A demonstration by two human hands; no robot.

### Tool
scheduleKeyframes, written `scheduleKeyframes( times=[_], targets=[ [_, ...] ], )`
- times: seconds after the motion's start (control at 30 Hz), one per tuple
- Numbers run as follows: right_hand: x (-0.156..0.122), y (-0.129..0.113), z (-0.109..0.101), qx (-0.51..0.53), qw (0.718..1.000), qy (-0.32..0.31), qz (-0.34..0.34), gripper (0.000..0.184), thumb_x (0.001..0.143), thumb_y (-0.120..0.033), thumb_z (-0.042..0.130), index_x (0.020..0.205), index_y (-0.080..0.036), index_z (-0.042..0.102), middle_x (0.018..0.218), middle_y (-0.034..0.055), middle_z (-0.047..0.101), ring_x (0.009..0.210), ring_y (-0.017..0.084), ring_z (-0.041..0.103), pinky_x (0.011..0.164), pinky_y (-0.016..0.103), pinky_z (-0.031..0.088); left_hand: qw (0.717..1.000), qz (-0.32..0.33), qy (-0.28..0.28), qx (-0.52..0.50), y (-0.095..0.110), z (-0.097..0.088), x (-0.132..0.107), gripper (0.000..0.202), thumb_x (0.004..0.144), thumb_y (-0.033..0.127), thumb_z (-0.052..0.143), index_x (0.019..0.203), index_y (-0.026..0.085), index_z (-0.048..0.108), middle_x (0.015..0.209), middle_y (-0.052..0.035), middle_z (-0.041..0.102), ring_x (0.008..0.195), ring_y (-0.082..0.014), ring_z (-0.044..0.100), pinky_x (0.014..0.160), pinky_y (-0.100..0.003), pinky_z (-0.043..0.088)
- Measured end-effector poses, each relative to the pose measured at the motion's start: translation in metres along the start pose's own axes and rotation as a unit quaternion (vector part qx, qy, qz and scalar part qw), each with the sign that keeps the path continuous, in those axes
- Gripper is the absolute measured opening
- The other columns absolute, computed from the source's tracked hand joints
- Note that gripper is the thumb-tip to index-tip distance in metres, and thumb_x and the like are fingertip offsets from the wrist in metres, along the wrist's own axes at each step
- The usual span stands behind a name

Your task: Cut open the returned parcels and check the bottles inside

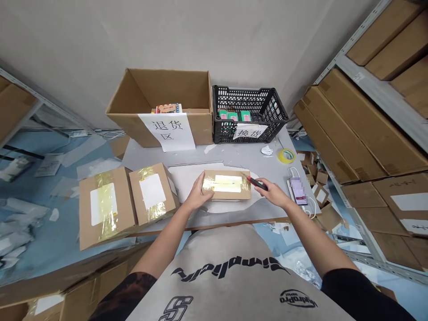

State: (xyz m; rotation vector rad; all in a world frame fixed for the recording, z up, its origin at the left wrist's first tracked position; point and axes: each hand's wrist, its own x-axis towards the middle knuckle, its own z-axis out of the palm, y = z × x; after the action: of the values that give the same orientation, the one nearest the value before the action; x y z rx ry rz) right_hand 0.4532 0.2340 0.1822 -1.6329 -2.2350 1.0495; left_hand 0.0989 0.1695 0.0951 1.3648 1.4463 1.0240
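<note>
A small cardboard box with a white label and yellowish tape across its top lies on the table before me. Its left end is in the grip of my left hand, thumb on the top near the front edge. My right hand is closed around the black and red handle of a utility knife. The knife's tip is at the right part of the box top, by the taped end; whether the blade touches the tape I cannot tell. White paper lies beneath the box.
Two taped cartons stand at the table's left. At the back are a large open carton and a black plastic crate holding small green boxes. A tape roll and a phone with cables lie on the right. Shelves flank the table.
</note>
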Motion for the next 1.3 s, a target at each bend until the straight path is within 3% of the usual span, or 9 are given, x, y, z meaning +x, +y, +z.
scheduleKeyframes(
  times=[0.07,0.17,0.27,0.37,0.87,1.1,1.3],
  targets=[
    [-0.001,-0.022,-0.008,-0.095,0.993,-0.055,-0.046,0.044,0.092,-0.053,0.046,0.127,-0.028,0.058,0.087,0.0012,0.071,0.074,0.019,0.062,0.071,0.029,0.044,0.999,0.015,0.003,0.031,0.003,-0.003,0.006,0.098,0.07,0.041,0.08,0.152,0.027,0.028,0.158,-0.0104,0.027,0.149,-0.0317,0.014,0.121,-0.047,0.014],
    [0.013,-0.068,0.002,-0.216,0.964,-0.102,-0.115,0.039,0.096,-0.049,0.041,0.126,-0.032,0.058,0.111,0.0036,0.071,0.095,0.022,0.064,0.076,0.029,0.043,0.999,-0.012,-0.008,-0.039,0.003,-0.003,0.011,0.101,0.068,0.041,0.081,0.152,0.028,0.026,0.157,-0.0105,0.028,0.146,-0.0313,0.023,0.119,-0.046,0.024],
    [0.036,-0.111,0.024,-0.315,0.932,-0.134,-0.121,0.041,0.099,-0.049,0.033,0.128,-0.029,0.056,0.114,0.0077,0.07,0.099,0.025,0.065,0.077,0.03,0.043,0.989,-0.031,-0.029,-0.142,-0.002,0.002,0.009,0.108,0.069,0.04,0.081,0.155,0.028,0.017,0.156,-0.0114,0.031,0.139,-0.0295,0.038,0.113,-0.041,0.035],
    [0.053,-0.135,0.039,-0.369,0.907,-0.158,-0.128,0.045,0.1,-0.05,0.029,0.127,-0.026,0.054,0.109,0.011,0.071,0.096,0.026,0.066,0.077,0.032,0.043,0.979,-0.037,-0.033,-0.196,-0.007,0.008,0.005,0.11,0.069,0.037,0.081,0.155,0.028,0.013,0.155,-0.0114,0.035,0.135,-0.0292,0.043,0.111,-0.04,0.039],
    [0.07,-0.16,0.041,-0.457,0.856,-0.186,-0.156,0.046,0.1,-0.049,0.028,0.129,-0.023,0.054,0.103,0.0153,0.072,0.092,0.03,0.068,0.076,0.037,0.046,0.966,-0.024,-0.022,-0.258,-0.011,0.013,0.001,0.099,0.074,0.033,0.077,0.154,0.032,0.019,0.159,-0.0047,0.028,0.138,-0.0269,0.04,0.114,-0.038,0.035],
    [0.074,-0.165,0.038,-0.46,0.85,-0.198,-0.165,0.044,0.099,-0.047,0.031,0.123,-0.023,0.06,0.103,0.0156,0.072,0.094,0.029,0.068,0.08,0.038,0.047,0.969,-0.036,-0.015,-0.244,-0.012,0.013,0.002,0.1,0.073,0.036,0.077,0.154,0.033,0.019,0.156,-0.0044,0.033,0.138,-0.0276,0.041,0.115,-0.04,0.034],
    [0.074,-0.157,0.034,-0.466,0.849,-0.206,-0.141,0.043,0.098,-0.045,0.035,0.122,-0.021,0.061,0.107,0.0176,0.071,0.098,0.031,0.067,0.083,0.04,0.047,0.977,-0.028,0.002,-0.212,-0.015,0.014,0.002,0.097,0.073,0.037,0.077,0.153,0.032,0.022,0.159,-0.0036,0.028,0.141,-0.0277,0.035,0.116,-0.04,0.03]
  ],
)
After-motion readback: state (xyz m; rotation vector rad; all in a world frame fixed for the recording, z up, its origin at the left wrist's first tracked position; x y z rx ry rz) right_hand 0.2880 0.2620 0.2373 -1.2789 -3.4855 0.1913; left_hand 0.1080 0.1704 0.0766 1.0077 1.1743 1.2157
